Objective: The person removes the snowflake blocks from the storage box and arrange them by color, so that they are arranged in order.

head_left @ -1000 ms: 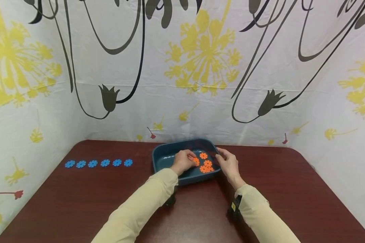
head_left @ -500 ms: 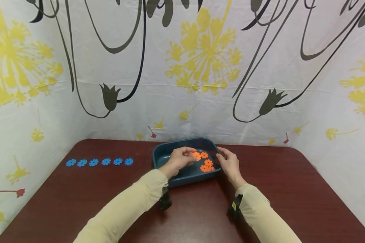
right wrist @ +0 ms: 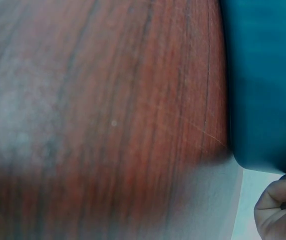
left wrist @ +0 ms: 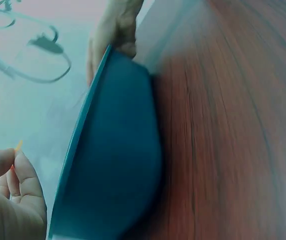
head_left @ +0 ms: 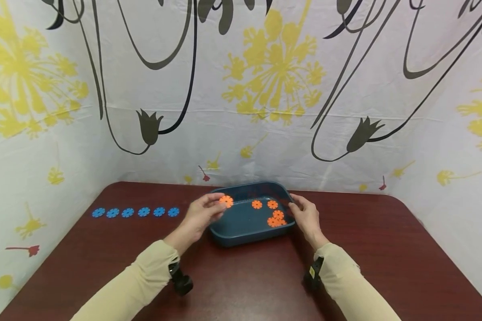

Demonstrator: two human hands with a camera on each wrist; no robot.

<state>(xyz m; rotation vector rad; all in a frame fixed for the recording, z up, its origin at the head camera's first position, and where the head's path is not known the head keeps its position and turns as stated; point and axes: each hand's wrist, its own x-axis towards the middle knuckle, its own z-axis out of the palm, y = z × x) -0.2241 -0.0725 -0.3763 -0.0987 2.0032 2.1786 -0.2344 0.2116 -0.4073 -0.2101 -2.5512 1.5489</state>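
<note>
My left hand [head_left: 197, 218] pinches an orange flower-shaped disc [head_left: 226, 201] between thumb and fingertips, raised over the left end of a dark blue tray [head_left: 249, 239]. In the left wrist view the disc [left wrist: 19, 145] shows edge-on, a thin orange sliver at the fingertips. On the other side, my right hand [head_left: 307, 219] grips the tray's right rim; its curled thumb shows by the tray corner in the right wrist view. Several more orange discs [head_left: 257, 204] lie inside the tray, some overlapping near its right front corner.
Several blue flower-shaped discs [head_left: 127, 212] form a straight row on the brown table [head_left: 241, 276], left of the tray. A patterned white sheet [head_left: 241, 156] hangs behind the table and along both sides. Dark cameras are strapped to both wrists.
My left hand has lifted an orange disc from among the others and carried it left, to the tray's left rim. My right hand stays on the right rim.
</note>
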